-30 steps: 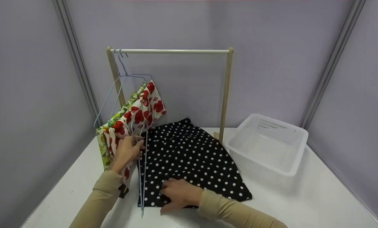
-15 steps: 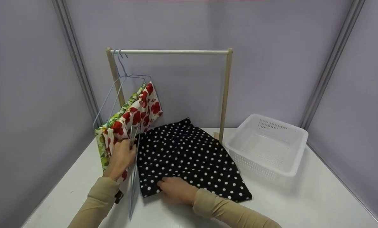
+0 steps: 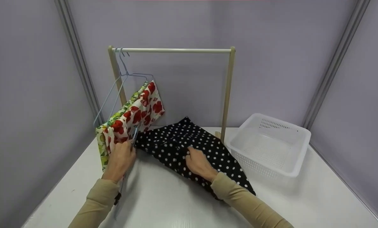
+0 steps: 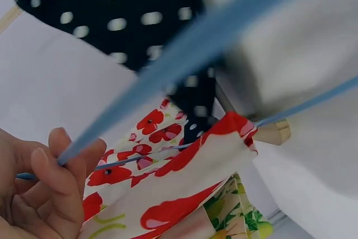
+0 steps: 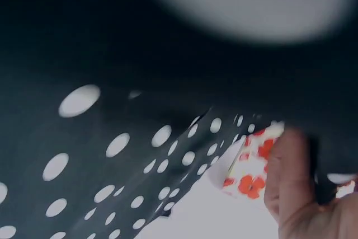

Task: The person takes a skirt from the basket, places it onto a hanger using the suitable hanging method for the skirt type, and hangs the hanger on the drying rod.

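My left hand point(image 3: 120, 160) grips a thin blue wire hanger point(image 3: 135, 136), and in the left wrist view its wire runs between my curled fingers point(image 4: 56, 166). Black cloth with white dots point(image 3: 176, 155) spreads to the right of the hanger, its near side lifted off the white table. Fingers of my right hand point(image 3: 201, 163) pinch that near side; the right wrist view is mostly filled by the dark cloth point(image 5: 100, 138). A small dark scrap point(image 3: 117, 198) shows left of the hanger, beside my left wrist. The hanger's lower part is largely hidden.
A rack with a white bar point(image 3: 176, 50) and wooden posts stands behind. At its left end, hangers point(image 3: 125, 74) carry a red-flowered white cloth point(image 3: 138, 115) and a green-yellow one point(image 3: 103, 148). A white plastic basket point(image 3: 268, 145) sits to the right.
My right hand has gone from the cloth's near edge up and rightward, folding that edge back and baring the table. My left hand has shifted slightly left with the hanger, which has turned edge-on.
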The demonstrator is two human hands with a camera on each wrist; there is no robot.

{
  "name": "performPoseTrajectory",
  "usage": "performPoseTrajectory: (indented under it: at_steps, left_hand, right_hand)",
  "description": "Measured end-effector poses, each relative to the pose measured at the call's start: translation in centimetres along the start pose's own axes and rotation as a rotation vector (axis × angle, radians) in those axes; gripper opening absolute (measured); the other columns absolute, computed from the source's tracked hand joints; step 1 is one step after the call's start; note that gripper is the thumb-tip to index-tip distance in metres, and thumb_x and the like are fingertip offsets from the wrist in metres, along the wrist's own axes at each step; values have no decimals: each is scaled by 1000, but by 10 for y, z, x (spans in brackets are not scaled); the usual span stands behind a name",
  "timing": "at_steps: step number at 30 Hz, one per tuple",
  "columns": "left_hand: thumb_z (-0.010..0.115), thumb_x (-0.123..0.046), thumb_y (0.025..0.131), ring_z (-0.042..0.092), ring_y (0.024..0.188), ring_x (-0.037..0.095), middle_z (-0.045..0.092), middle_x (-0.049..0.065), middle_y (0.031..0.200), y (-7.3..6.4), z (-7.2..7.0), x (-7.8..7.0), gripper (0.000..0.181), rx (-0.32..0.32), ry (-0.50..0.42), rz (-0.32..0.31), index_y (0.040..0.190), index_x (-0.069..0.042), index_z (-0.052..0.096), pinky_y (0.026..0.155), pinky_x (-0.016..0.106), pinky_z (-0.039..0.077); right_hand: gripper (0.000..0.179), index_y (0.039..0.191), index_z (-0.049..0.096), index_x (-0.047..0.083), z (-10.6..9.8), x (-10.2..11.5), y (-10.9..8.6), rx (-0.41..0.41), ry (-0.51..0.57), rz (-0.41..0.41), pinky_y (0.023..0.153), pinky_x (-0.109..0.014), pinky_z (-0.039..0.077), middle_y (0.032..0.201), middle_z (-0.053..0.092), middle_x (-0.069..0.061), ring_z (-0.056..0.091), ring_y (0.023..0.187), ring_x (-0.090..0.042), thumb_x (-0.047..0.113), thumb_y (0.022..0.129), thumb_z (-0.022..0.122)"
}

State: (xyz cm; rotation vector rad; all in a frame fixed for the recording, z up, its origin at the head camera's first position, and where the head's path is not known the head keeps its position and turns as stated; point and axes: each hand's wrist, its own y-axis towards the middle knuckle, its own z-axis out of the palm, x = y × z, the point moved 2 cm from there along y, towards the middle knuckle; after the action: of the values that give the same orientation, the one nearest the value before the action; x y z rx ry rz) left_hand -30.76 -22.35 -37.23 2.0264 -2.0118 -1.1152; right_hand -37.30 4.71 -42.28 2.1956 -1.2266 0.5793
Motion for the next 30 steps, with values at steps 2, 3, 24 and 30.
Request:
performPoseTrajectory:
  at_steps: [2,3,24,30]
  left_hand:
    - [55,4,87,46,57,20,55,10,61,-1,-1,2,11,-1,8,0,89,4,66,49,40,43]
    - [56,4,86,45,57,20,53,8,61,-1,-2,2,9,-4,11,5,85,4,64,49,40,42]
    - [54,-2,91,47,48,14,54,4,57,8,-10,12,22,61,-144,20,103,6,71,44,27,37]
    - [50,-13,99,65,50,23,68,13,67,17,-2,16,28,202,-371,-147,115,5,64,43,27,47]
  right_hand:
    - [45,141,42,-7,-7,-5,2,-78,40,60,86,-42,55,112,64,-21,63,84,-22,11,99,40]
    - [47,143,40,-6,-10,-7,2,-109,62,98,88,-44,54,113,64,-22,63,85,-24,12,100,39]
    - [45,144,44,3,-12,-16,-18,-268,188,181,86,-45,53,105,67,-20,61,79,-22,14,101,36]
    - [38,133,57,8,13,7,-28,-181,104,-82,80,-35,51,103,65,-5,57,79,-12,8,98,40]
